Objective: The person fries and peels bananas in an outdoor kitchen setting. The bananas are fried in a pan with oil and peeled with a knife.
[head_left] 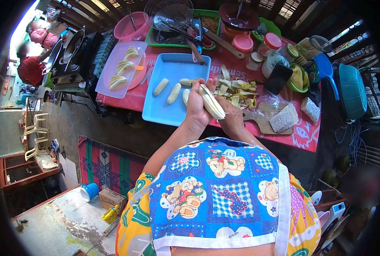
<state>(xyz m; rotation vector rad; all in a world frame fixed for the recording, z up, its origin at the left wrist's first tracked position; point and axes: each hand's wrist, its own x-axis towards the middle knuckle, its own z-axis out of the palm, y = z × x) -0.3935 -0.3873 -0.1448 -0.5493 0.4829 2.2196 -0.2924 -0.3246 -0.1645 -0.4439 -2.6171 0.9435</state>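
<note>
My left hand (196,107) is closed around a peeled banana (211,101) with lengthwise cuts, held over the right edge of a blue tray (149,109). Close against the banana's lower end is my right hand (231,114). Its fingers are curled and partly hidden, so what they grip does not show. Several whole peeled bananas (174,93) lie in the tray. On a clear plastic lid (105,81) to the left, sliced bananas (124,67) are fanned out. A heap of banana peels (240,91) lies just beyond my right hand.
Right of my hands are a wooden board (260,121), a wrapped white block (284,118) and a dark phone (278,79). Jars (270,44), a pink basin (131,26) and a green tray (213,27) line the back. Two people (30,64) are at the far left.
</note>
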